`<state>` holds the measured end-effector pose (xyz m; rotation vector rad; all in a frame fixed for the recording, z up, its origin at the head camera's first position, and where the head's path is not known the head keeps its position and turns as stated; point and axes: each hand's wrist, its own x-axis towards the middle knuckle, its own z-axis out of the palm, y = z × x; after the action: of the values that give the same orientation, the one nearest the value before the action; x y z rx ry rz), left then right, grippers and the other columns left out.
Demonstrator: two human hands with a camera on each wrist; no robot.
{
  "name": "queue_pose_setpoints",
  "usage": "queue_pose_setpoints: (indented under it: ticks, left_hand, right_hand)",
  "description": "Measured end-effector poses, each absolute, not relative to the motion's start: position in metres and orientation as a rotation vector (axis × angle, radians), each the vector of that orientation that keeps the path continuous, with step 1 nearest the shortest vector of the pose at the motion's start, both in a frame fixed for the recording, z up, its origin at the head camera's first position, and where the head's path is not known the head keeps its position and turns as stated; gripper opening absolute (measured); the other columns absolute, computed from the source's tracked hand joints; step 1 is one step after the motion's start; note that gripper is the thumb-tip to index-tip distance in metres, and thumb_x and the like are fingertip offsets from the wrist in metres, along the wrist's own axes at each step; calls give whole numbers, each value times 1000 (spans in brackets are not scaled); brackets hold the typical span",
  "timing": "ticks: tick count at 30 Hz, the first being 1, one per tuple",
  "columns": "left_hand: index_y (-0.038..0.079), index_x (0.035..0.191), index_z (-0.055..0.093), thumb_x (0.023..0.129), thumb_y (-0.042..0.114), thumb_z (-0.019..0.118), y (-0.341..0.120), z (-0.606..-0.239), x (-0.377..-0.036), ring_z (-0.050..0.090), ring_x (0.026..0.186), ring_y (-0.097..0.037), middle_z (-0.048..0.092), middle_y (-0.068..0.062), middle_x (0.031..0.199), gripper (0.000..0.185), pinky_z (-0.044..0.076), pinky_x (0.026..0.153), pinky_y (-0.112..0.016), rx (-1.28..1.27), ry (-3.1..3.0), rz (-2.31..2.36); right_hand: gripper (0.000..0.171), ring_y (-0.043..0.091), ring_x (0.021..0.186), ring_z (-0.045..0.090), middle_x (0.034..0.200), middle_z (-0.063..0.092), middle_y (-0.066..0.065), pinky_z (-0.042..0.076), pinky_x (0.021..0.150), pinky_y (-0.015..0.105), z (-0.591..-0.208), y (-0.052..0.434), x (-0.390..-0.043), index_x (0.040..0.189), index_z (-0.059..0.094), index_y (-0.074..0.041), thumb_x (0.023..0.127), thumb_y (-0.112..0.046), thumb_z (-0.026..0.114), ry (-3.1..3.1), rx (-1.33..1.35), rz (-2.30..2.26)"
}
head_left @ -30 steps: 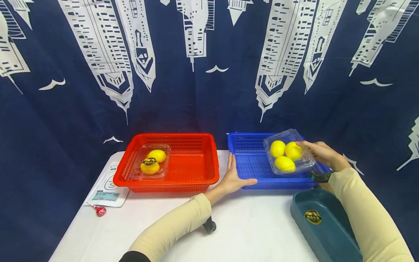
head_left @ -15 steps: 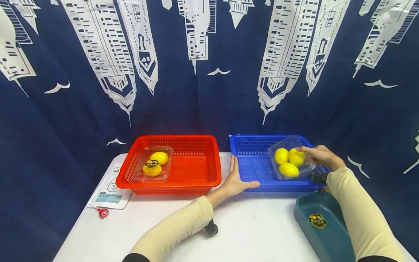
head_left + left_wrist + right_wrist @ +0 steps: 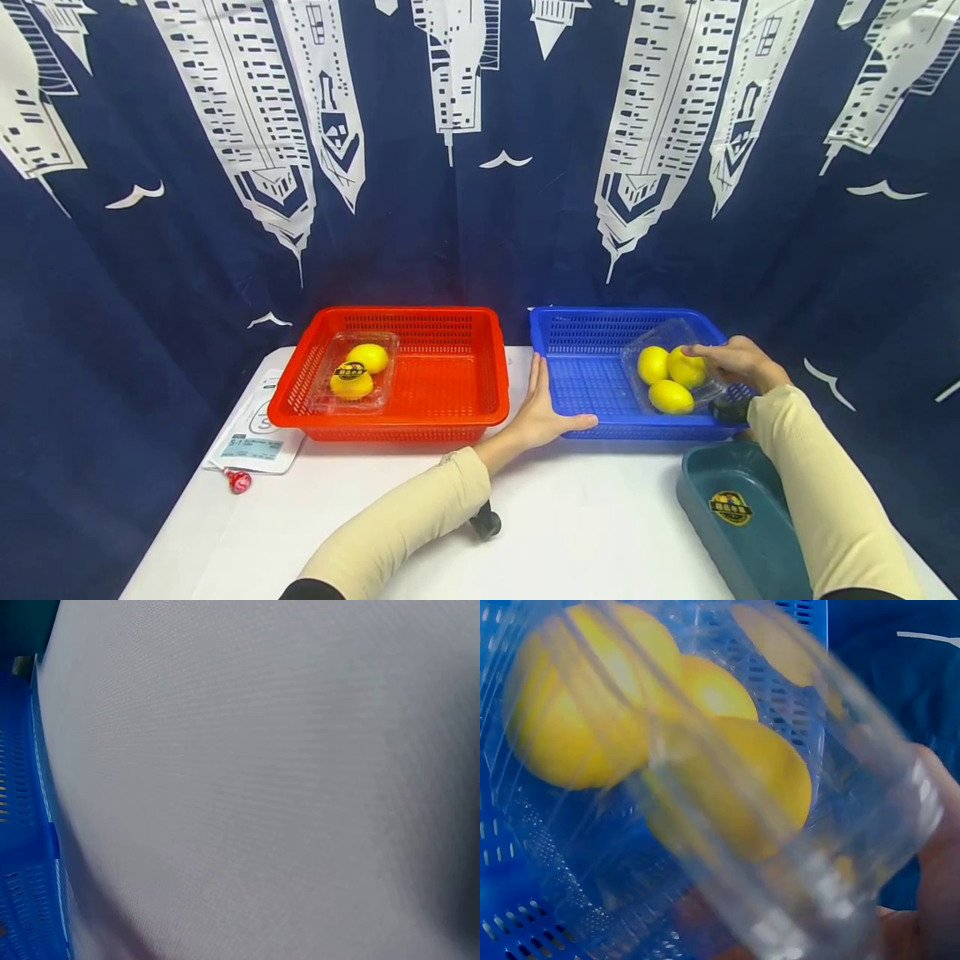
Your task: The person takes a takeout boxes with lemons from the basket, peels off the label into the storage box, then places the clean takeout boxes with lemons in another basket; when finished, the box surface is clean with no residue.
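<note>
Right hand (image 3: 738,362) is gripping a clear plastic box (image 3: 672,369) of three lemons (image 3: 671,397), fingers curled over its top and right edge. It is holding the box inside the blue basket (image 3: 592,379), at the basket's right end. Whether the box is resting on the basket floor or hanging just above it cannot be told. In the right wrist view the box (image 3: 705,787) is blurring, with the lemons (image 3: 727,787) showing through the thin wall and the basket mesh behind.

Left hand (image 3: 542,408) is lying open, fingers straight, palm pressing the near left corner of the blue basket, thumb running along its near rim. The left wrist view is showing only the white table (image 3: 262,787) and a strip of the basket (image 3: 22,825).

Handling judgement: the box is looking thin and flexible, likely denting under a hard squeeze; its smooth walls are probably slippery. Three lemons are giving it moderate weight, and they may be rolling if it tilts. Best hold is across the stiffer rim or the lid edges, keeping it level.

Red basket (image 3: 420,375) is sitting left of the blue one, holding a second clear box (image 3: 354,382) with two lemons. A teal tray (image 3: 738,517) is lying near right. A paper sheet (image 3: 251,437) and a red sweet (image 3: 240,481) are lying near left.
</note>
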<state>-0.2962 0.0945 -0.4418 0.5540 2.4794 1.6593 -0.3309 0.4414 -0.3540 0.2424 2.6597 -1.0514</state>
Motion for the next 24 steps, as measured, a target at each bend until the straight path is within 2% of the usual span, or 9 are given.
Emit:
queue_pose_setpoints:
  ticks: [7,14,19,22,24]
  left_hand:
    - [11,157,-7,73,42,83,95,-442,-296,12,153,-26,-15,2,165,127,24,121,-49,557,2480,1660]
    - [12,157,-6,73,41,83,94,-440,-295,13,153,-25,-15,4,165,126,24,122,-47,543,2489,1651]
    - [13,157,-6,73,40,83,94,-440,-294,13,153,-26,-17,7,164,126,23,122,-48,529,2480,1643]
    - [13,157,-6,73,42,83,94,-440,-294,14,153,-26,-17,8,164,126,24,122,-48,528,2479,1635]
    - [13,157,-6,73,42,83,94,-440,-295,14,152,-26,-17,7,164,126,24,122,-48,538,2475,1641]
  right_hand:
    - [55,10,48,38,48,38,-8,39,55,28,-354,446,-329,50,40,-22,92,-53,56,2706,316,-967]
    - [51,16,60,49,52,45,-5,42,65,31,-355,451,-328,54,50,-18,95,-48,52,2670,395,-945]
    - [50,20,72,55,57,47,-3,44,71,35,-355,450,-328,60,51,-15,94,-52,49,2665,457,-945]
    - [50,19,70,55,56,45,-4,42,73,36,-353,448,-328,59,49,-16,95,-51,45,2647,486,-959]
    - [50,16,60,51,51,43,-4,42,69,36,-353,447,-329,58,47,-16,95,-50,44,2635,502,-976]
